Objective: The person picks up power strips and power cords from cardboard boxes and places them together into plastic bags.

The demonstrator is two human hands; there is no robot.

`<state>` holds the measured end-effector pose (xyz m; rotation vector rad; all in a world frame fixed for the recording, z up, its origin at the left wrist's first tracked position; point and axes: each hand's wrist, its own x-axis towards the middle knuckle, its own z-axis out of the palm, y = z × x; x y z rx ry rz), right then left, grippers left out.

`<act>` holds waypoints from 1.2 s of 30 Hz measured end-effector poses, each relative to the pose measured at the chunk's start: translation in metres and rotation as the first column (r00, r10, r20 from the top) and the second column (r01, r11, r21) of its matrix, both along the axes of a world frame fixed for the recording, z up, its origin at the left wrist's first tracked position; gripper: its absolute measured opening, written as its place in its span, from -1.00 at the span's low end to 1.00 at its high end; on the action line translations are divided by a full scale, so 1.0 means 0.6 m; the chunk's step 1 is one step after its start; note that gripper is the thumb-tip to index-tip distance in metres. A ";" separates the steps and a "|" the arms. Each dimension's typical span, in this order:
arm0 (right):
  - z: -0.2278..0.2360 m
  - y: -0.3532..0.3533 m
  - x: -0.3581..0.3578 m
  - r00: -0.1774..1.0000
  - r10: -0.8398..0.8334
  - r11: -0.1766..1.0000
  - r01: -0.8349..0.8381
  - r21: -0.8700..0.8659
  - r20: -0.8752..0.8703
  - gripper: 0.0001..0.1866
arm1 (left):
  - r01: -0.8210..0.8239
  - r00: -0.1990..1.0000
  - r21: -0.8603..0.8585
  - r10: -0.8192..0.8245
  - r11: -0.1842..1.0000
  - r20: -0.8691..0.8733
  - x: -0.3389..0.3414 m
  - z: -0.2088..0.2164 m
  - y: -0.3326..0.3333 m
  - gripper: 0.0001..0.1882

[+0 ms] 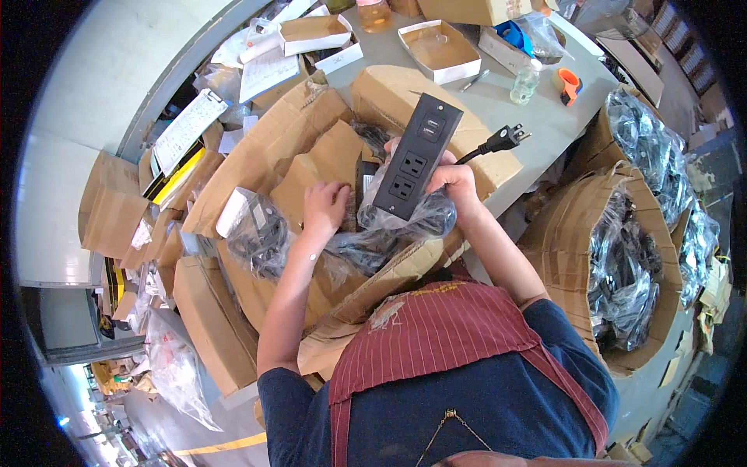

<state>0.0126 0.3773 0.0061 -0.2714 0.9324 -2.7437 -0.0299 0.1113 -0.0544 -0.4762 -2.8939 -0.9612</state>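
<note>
A black power strip [419, 158] with two outlets and two USB ports is tilted up over the open cardboard box [276, 136]. My right hand [455, 185] is closed on its right side, with the fingers partly hidden behind it. Its black plug [502, 140] sticks out to the right on a short piece of cord. My left hand [325, 208] rests inside the box on a brown cardboard sheet [331, 159], fingers bent slightly and apart, beside a dark piece partly hidden behind the strip. Bagged black cords [261, 233] in clear plastic lie around both hands.
To the right stands another carton [556, 241] filled with plastic-wrapped black items. The grey table [498, 97] beyond holds a shallow white-edged tray [440, 50], a clear bottle [525, 82] and an orange tape dispenser [568, 86]. Papers and a clipboard [187, 132] sit at left.
</note>
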 end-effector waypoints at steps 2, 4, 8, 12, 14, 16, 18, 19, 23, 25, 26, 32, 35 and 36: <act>-0.010 0.001 -0.003 0.999 -0.034 0.999 0.034 -0.010 -0.005 -0.19 | 0.006 1.000 -0.276 -0.005 0.961 0.005 -0.008 -0.004 0.027 -0.71; -0.010 0.004 -0.004 0.998 -0.058 0.998 0.058 -0.022 -0.010 -0.18 | -0.005 0.988 -0.320 0.054 0.947 0.144 -0.020 -0.015 0.043 -0.61; -0.005 0.005 -0.001 1.000 -0.031 0.997 0.031 -0.072 0.001 -0.17 | 0.127 0.992 -0.336 -0.111 0.933 0.066 -0.037 -0.060 0.043 -0.57; -0.009 0.003 -0.002 0.994 -0.103 0.994 0.103 -0.038 -0.017 -0.17 | 0.012 0.859 0.095 -0.059 0.995 0.508 -0.042 -0.046 0.057 -0.61; -0.009 0.007 -0.002 0.998 -0.068 0.987 0.069 -0.143 0.016 -0.17 | -0.106 0.700 0.460 -0.263 0.881 0.664 -0.037 -0.016 0.067 -0.60; -0.013 0.017 -0.005 0.999 -0.035 0.968 0.044 -0.249 0.042 -0.15 | -0.252 0.518 0.622 -0.439 0.742 0.734 -0.028 0.041 0.089 -0.61; -0.024 0.027 -0.012 0.991 0.129 0.892 -0.126 -0.434 -0.023 -0.11 | -0.169 0.435 0.668 -0.553 0.725 0.711 -0.041 0.059 0.075 -0.61; -0.027 0.032 -0.011 0.986 0.168 0.845 -0.149 -0.514 -0.010 -0.09 | -0.178 0.357 0.675 -0.593 0.716 0.722 -0.034 0.086 0.080 -0.59; -0.040 0.035 -0.018 0.989 0.143 0.797 -0.131 -0.589 -0.027 -0.12 | -0.227 0.260 0.679 -0.628 0.698 0.733 -0.020 0.088 0.060 -0.45; -0.037 0.029 -0.015 0.991 0.132 0.791 -0.088 -0.605 0.029 -0.16 | -0.234 0.269 0.664 -0.609 0.710 0.746 0.002 0.101 0.056 -0.27; -0.037 0.031 -0.015 0.993 0.112 0.789 -0.070 -0.611 0.029 -0.16 | -0.220 0.256 0.658 -0.609 0.720 0.751 0.009 0.098 0.052 -0.27; -0.025 0.027 -0.011 0.972 0.207 0.699 -0.228 -0.678 -0.113 -0.16 | -0.477 0.078 0.469 -0.496 0.743 0.865 0.028 0.064 -0.003 -0.36; -0.022 0.029 -0.010 0.973 0.205 0.699 -0.219 -0.680 -0.103 -0.16 | -0.540 0.229 0.588 -0.567 0.602 0.791 0.043 0.072 0.010 -0.49; -0.022 0.030 -0.011 0.973 0.208 0.698 -0.221 -0.681 -0.102 -0.16 | -0.558 0.341 0.685 -0.624 0.468 0.704 0.046 0.082 0.015 -0.51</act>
